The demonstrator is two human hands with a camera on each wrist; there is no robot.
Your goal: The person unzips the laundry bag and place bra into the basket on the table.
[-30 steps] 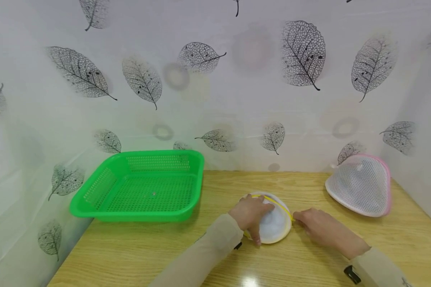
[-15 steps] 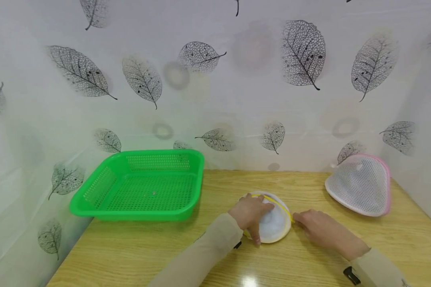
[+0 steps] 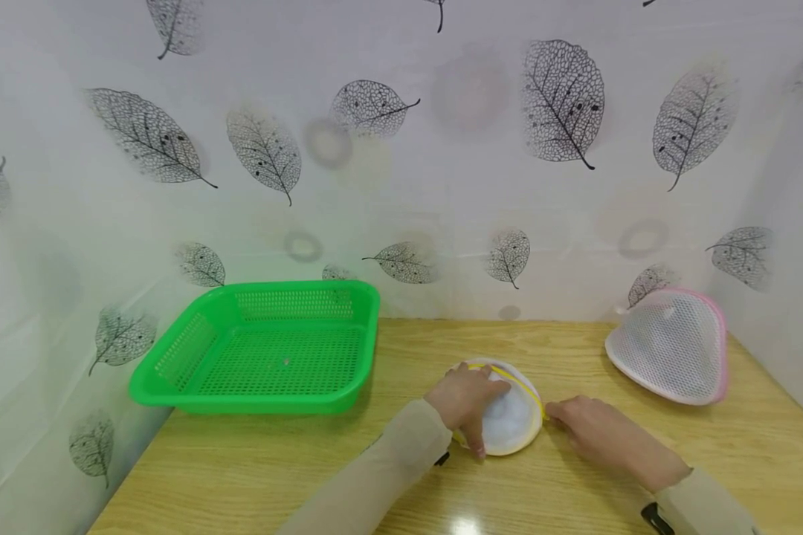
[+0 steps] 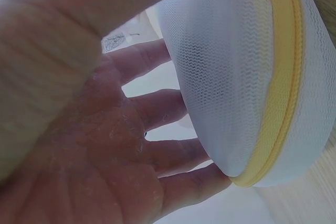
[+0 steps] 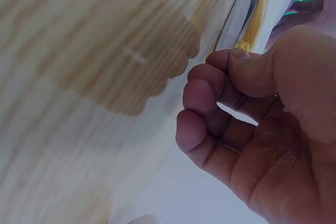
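Observation:
A round white mesh bag (image 3: pixel 508 422) with a yellow band lies on the table right of centre. My left hand (image 3: pixel 465 405) spans its left side; in the left wrist view the thumb and spread fingers hold the mesh bag (image 4: pixel 210 77) by its edges. At the bag's right edge my right hand (image 3: pixel 598 431) pinches the end of the yellow strip. The right wrist view has the thumb and forefinger of my right hand (image 5: pixel 257 124) together on a small yellow zipper pull (image 5: pixel 243 46), beside a grey zipper (image 5: pixel 239 17) whose two sides stand slightly apart.
A green perforated basket (image 3: pixel 261 406) stands at the left of the wooden table (image 3: pixel 254 475). Towards the back right lies a white mesh bag with a pink rim (image 3: pixel 672 345). A leaf-patterned sheet (image 3: pixel 442 186) hangs behind the table.
My right hand has shifted very slightly down along the bag's right edge, still pinching the yellow end. The left hand and the bag look the same.

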